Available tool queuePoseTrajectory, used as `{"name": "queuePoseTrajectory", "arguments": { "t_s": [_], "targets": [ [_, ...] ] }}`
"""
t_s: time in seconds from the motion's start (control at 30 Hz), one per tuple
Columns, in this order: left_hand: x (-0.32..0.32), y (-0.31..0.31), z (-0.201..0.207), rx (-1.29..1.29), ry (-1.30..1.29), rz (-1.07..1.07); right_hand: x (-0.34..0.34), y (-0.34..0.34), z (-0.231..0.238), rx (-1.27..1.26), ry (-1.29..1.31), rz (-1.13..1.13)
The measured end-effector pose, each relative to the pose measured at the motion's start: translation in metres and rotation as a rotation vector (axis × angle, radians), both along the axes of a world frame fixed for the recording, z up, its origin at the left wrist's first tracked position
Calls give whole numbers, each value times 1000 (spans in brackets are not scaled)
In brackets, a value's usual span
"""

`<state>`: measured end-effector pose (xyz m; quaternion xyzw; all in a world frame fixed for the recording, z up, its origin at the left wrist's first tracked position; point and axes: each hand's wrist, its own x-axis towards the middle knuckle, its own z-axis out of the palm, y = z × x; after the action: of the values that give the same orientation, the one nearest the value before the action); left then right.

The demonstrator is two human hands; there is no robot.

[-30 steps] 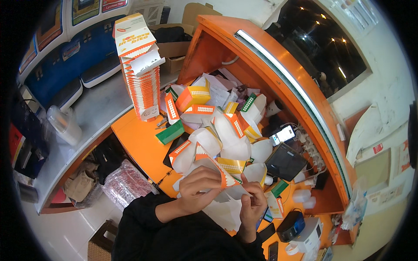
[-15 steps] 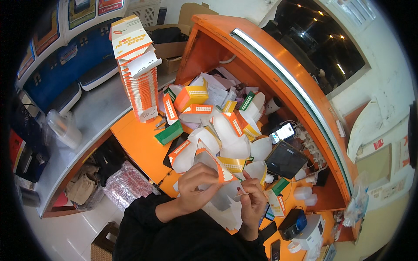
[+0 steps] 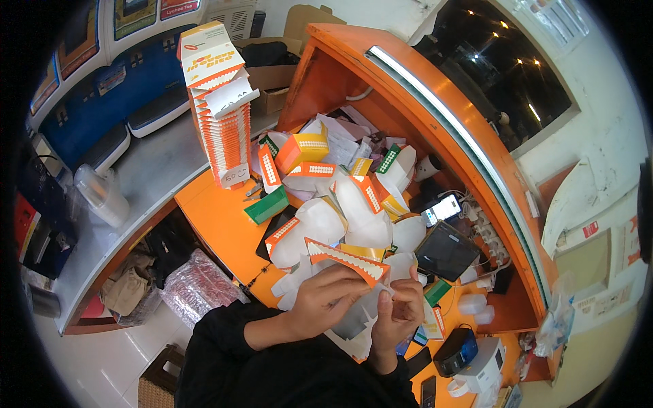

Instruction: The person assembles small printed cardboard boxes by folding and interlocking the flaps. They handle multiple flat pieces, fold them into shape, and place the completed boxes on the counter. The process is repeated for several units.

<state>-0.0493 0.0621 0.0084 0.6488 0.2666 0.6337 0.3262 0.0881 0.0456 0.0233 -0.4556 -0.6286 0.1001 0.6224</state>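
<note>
My left hand [image 3: 328, 302] is closed on a paper food box [image 3: 348, 261], whose orange edge with a white tooth pattern faces up. At the box's right end, my right hand [image 3: 396, 314] pinches a white flap between thumb and fingers. Under both hands lies grey-white unfolded card [image 3: 350, 323], partly hidden by them. Just beyond is a heap of folded white paper boxes [image 3: 367, 224] with orange, yellow and green toothed rims. A tall stack of flat orange-and-white cartons [image 3: 224, 139] stands at the far left of the orange desk.
A lit phone [image 3: 442, 209] and a dark tablet [image 3: 445, 249] lie right of the heap. Nearer are a small printer [image 3: 481, 364] and a black card terminal [image 3: 456, 351]. Clear plastic cups [image 3: 102, 197] rest on the grey counter at left. An orange shelf frame [image 3: 435, 88] curves behind.
The held box has turned so its orange toothed edge lies flatter and further right. My right hand has shifted its pinch onto the box's right end.
</note>
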Motion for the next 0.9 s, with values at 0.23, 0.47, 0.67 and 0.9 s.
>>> {"name": "queuePoseTrajectory", "arguments": {
  "t_s": [0.23,0.47,0.67,0.9],
  "targets": [
    [-4,3,-4,-236,-209,-170,1,4,2,-28,24,86],
    [12,-1,-4,-322,-393,-151,-6,1,-5,112,-428,-210],
    [13,8,-10,-320,-471,-111,-21,-4,-21,-58,-644,-173],
    [12,4,-15,-320,-335,-432,-2,10,-26,-177,69,159]
  ]
}}
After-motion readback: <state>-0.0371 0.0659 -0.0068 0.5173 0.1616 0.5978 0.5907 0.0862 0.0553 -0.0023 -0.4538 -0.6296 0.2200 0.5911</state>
